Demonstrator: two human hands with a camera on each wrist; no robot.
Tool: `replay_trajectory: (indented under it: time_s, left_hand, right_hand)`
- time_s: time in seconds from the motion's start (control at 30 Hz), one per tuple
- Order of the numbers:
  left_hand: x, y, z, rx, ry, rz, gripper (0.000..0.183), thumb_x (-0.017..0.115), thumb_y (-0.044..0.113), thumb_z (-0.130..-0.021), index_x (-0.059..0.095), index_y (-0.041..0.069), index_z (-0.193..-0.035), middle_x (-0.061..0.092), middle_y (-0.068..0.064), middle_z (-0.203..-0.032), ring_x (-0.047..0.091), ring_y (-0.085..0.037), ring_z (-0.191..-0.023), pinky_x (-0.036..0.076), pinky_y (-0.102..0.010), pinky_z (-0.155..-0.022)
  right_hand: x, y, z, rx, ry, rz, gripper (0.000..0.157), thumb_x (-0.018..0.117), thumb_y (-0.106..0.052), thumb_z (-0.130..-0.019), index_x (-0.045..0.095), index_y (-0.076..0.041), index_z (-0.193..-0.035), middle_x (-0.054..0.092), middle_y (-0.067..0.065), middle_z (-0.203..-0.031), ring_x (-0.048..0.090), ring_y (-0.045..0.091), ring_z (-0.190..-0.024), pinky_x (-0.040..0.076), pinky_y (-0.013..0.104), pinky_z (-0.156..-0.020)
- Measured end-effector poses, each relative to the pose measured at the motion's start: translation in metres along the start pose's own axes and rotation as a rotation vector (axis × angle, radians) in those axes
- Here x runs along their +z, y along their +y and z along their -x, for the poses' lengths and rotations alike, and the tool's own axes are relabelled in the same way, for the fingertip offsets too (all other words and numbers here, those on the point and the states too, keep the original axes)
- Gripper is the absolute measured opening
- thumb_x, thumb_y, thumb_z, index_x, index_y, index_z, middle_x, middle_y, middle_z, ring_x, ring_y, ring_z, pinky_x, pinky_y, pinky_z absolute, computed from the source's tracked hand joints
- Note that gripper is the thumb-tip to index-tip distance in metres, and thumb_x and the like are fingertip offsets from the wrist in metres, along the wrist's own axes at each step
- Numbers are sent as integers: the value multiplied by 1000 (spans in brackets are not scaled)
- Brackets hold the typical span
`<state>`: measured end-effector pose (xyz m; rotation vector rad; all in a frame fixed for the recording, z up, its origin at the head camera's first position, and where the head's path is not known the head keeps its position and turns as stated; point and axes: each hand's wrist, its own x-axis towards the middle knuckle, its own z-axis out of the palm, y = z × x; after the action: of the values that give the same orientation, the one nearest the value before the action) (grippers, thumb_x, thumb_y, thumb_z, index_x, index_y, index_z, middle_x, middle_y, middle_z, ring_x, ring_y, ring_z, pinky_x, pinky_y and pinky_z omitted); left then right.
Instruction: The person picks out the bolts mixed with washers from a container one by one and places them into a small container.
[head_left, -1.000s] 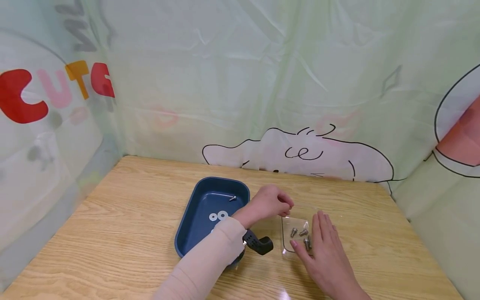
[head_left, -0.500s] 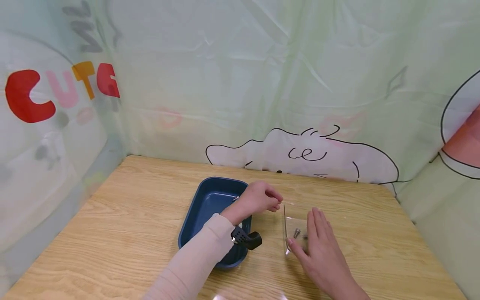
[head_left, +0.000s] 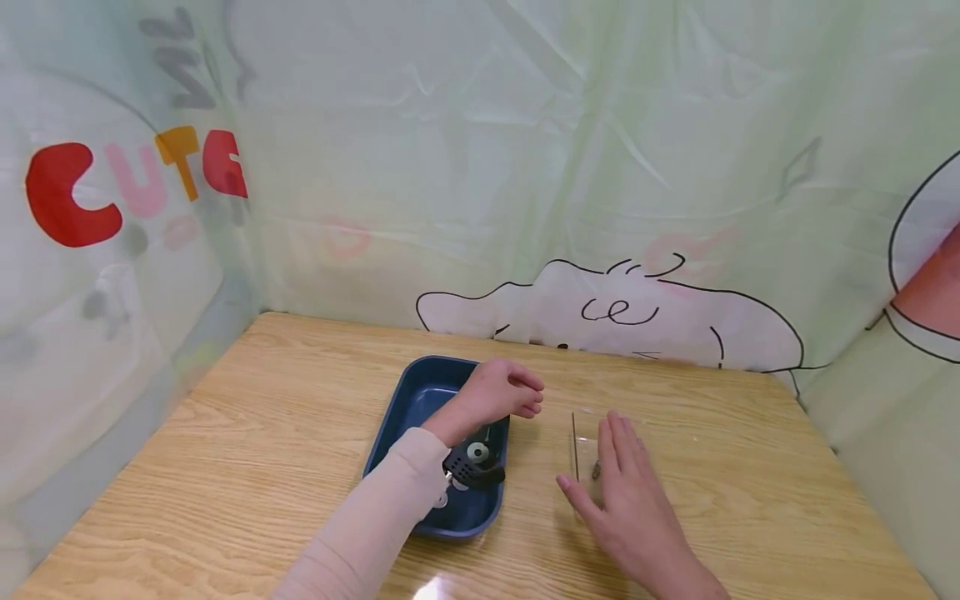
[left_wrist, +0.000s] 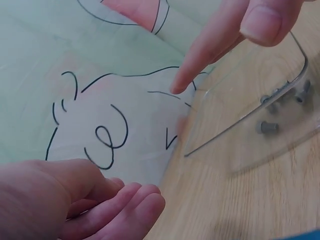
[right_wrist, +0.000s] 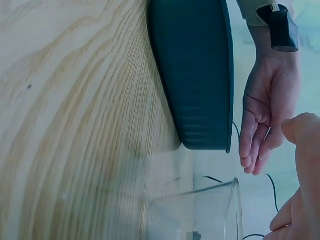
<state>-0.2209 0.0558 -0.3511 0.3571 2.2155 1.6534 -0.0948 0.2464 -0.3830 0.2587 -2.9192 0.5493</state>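
In the head view my left hand [head_left: 498, 392] hovers over the right rim of a dark blue tray [head_left: 390, 421], its fingers loosely bent and nothing seen in them. My right hand [head_left: 630, 500], fingers straight and thumb spread, is at a clear plastic box [head_left: 575, 446] and covers much of it; whether it touches the box I cannot tell. Several short bolts [left_wrist: 269, 127] lie in the box in the left wrist view. Washers [head_left: 477, 452] show in the tray, partly hidden behind the left forearm and its black wrist strap [head_left: 472, 471].
Both containers stand on a wood-grain table [head_left: 285, 400], the tray left of the box. A pale printed curtain [head_left: 360, 167] hangs along the table's back edge and sides. In the right wrist view the tray's tall side wall [right_wrist: 192, 75] rises from the table.
My left hand has moved left, from beside the clear box to over the tray's right rim. The right hand has shifted slightly left and now covers more of the box. The view has turned slightly left.
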Motion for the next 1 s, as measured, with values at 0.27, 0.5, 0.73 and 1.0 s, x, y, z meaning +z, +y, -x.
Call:
replay_trajectory:
  time_s: [0.27,0.5,0.73,1.0]
  left_hand:
    - [-14,-6,2,-28,36,3,20,65,13,-95,71,5,-112,74,-7,-96,75,-20,-86,61,-31,-82]
    - [-24,-15,2,-52,67,24,23,64,14,-96,70,2,-115,73,-8,-95,75,-18,-83,61,-28,-80]
    - [-32,-22,4,-61,97,51,20,61,13,-98,70,3,-112,73,-9,-96,74,-17,-81,61,-32,-82]
    - [-37,-31,6,-95,128,5,19,61,13,-98,72,2,-109,74,-9,-94,75,-17,-81,61,-28,-80]
  right_hand:
    - [3,-9,-3,3,0,5,95,53,-57,-96,18,9,-153,11,26,-164,11,44,-151,19,60,-121]
    - [6,-17,-5,1,-23,-5,94,53,-57,-96,18,8,-154,10,24,-164,11,42,-152,24,62,-118]
    - [9,-26,-7,10,-53,12,98,44,-68,-95,16,3,-156,9,20,-166,9,40,-153,21,63,-120]
    - [17,-37,-9,-12,-77,-8,99,42,-71,-93,15,0,-157,8,17,-167,9,38,-154,21,61,-121]
